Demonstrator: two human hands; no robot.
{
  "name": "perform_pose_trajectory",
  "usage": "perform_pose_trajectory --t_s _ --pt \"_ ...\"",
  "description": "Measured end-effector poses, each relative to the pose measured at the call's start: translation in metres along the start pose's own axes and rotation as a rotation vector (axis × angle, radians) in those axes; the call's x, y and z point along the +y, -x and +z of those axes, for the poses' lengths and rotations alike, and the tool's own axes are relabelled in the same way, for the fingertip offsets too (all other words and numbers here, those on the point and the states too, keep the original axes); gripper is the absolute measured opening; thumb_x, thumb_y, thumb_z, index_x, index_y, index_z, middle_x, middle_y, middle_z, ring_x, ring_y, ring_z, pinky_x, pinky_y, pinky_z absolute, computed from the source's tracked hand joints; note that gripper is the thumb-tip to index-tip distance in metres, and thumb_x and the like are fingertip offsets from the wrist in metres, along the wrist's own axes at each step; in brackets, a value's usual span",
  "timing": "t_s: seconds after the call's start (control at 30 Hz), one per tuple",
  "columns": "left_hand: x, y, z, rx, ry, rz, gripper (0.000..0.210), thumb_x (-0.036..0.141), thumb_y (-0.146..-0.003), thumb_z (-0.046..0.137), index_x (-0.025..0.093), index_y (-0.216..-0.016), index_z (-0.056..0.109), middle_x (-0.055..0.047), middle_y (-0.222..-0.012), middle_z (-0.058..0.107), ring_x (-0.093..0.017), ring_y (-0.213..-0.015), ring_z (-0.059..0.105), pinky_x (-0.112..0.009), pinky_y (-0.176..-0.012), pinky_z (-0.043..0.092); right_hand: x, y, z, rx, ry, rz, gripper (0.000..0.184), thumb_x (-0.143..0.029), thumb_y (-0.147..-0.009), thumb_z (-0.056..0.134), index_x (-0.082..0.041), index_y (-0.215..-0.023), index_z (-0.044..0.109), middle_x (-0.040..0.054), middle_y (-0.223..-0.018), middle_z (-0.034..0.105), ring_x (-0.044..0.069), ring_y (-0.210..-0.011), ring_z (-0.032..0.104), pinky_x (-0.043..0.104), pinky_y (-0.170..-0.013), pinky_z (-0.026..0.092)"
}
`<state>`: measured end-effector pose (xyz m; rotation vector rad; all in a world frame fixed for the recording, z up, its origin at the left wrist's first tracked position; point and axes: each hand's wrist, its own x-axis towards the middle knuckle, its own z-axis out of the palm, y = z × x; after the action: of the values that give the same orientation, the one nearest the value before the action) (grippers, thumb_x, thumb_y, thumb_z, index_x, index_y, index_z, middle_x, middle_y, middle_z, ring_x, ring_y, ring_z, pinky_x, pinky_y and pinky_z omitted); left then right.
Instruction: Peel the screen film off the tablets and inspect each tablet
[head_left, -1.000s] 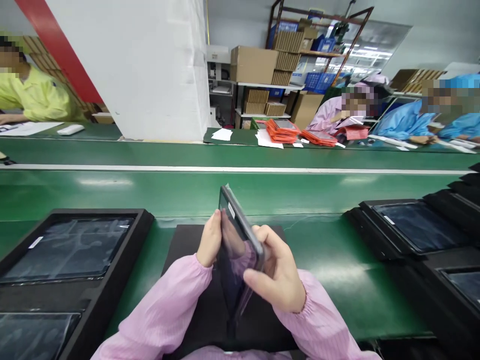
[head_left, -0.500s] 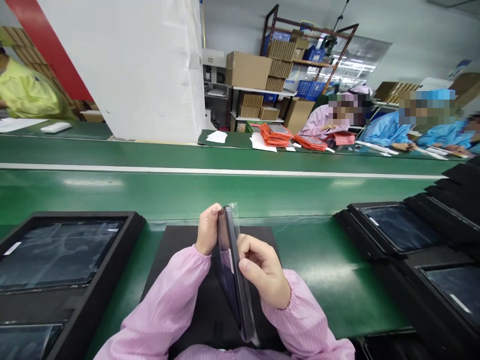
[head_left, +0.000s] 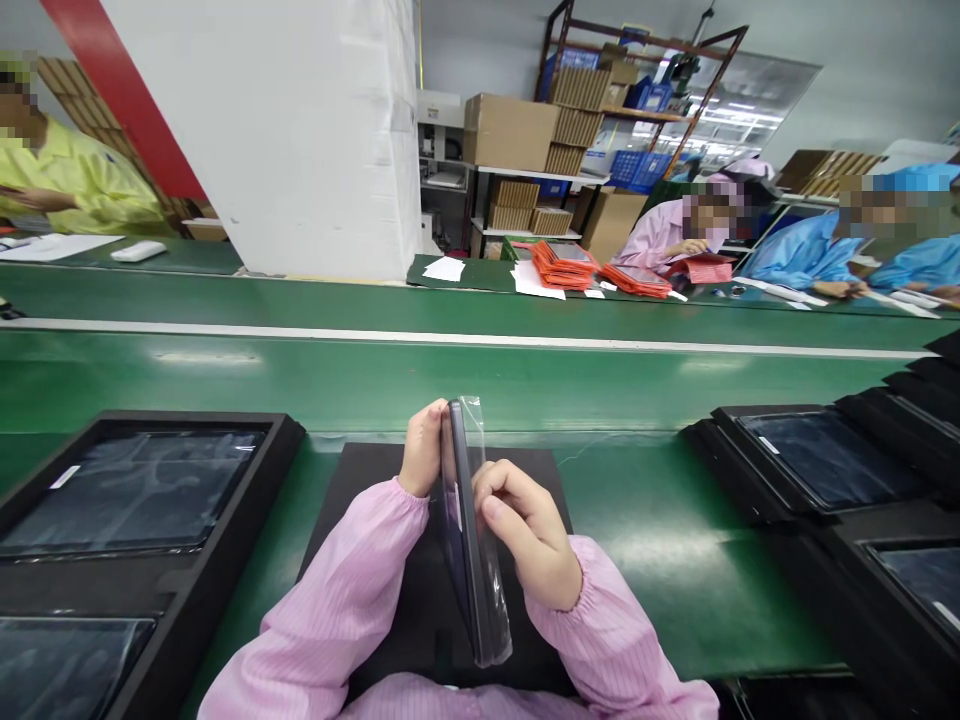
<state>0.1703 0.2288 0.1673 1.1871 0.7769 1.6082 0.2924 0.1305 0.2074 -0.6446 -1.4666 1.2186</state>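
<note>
A dark tablet [head_left: 463,560] stands on edge in front of me, its screen side turned to the left. My left hand [head_left: 422,450] grips its upper left edge, thumb on top. Loose clear plastic film [head_left: 474,430] hangs along the tablet's back and sticks out past its top and bottom. My right hand [head_left: 534,540] is closed on that film at the back, thumb and forefinger pinched together; the exact fingertip contact is partly hidden. Beneath both hands lies a flat black foam sheet [head_left: 360,500].
At left, a black foam tray [head_left: 247,500] holds tablets in film. More black trays [head_left: 795,530] with tablets are stacked at right. Across the green bench [head_left: 585,390] sit orange stacks [head_left: 562,265], papers and several co-workers. A white pillar [head_left: 300,140] rises behind.
The tablet has turned more edge-on, and more of the film shows at its back and lower end. My right hand keeps its pinch. The view has shifted slightly left.
</note>
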Motion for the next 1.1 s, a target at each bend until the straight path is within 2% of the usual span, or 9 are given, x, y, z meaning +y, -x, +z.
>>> perform_pose_trajectory --t_s 0.27,0.4,0.6,0.77,1.1 --pt "-0.003 0.002 -0.002 -0.022 -0.019 0.019 0.067 0.082 -0.077 0.053 0.022 -0.054 0.039 0.002 -0.055 0.032 -0.014 -0.055 0.027 -0.031 -0.052 0.024 0.001 0.001 0.000 -0.029 -0.055 0.022 0.023 -0.035 -0.097 0.056 -0.021 -0.079 0.053 -0.0010 -0.071 0.055 0.012 -0.060 0.053 0.024 -0.055 0.045" --pt "0.001 0.007 0.000 -0.079 -0.067 0.035 0.068 0.085 -0.078 0.048 0.022 -0.054 0.039 0.002 -0.053 0.033 -0.014 -0.052 0.027 -0.032 -0.051 0.024 -0.002 0.004 -0.002 -0.069 -0.018 -0.026 0.021 -0.034 -0.094 0.058 -0.021 -0.079 0.054 -0.0014 -0.068 0.054 0.013 -0.061 0.050 0.026 -0.058 0.043" --pt "0.005 0.016 0.001 -0.155 -0.172 0.095 0.071 0.090 -0.076 0.039 0.023 -0.054 0.042 0.000 -0.054 0.037 -0.017 -0.057 0.035 -0.034 -0.058 0.027 -0.015 0.013 0.000 -0.003 0.093 -0.089 0.016 -0.031 -0.082 0.065 -0.021 -0.077 0.053 -0.0022 -0.067 0.053 0.013 -0.062 0.048 0.027 -0.060 0.040" --pt "0.006 0.023 0.001 -0.205 -0.223 0.146 0.071 0.090 -0.077 0.038 0.023 -0.055 0.044 0.000 -0.055 0.041 -0.019 -0.059 0.038 -0.035 -0.061 0.030 -0.022 0.023 0.002 0.059 0.167 -0.056 0.016 -0.024 -0.074 0.065 -0.022 -0.076 0.049 -0.0031 -0.066 0.050 0.014 -0.062 0.046 0.027 -0.059 0.036" --pt "0.005 0.025 0.001 -0.242 -0.215 0.252 0.067 0.083 -0.085 0.036 0.023 -0.056 0.043 0.000 -0.054 0.041 -0.018 -0.058 0.038 -0.036 -0.061 0.029 -0.025 0.026 0.009 0.062 0.184 -0.069 0.020 -0.020 -0.073 0.066 -0.023 -0.078 0.047 -0.0060 -0.066 0.049 0.010 -0.059 0.043 0.024 -0.058 0.035"
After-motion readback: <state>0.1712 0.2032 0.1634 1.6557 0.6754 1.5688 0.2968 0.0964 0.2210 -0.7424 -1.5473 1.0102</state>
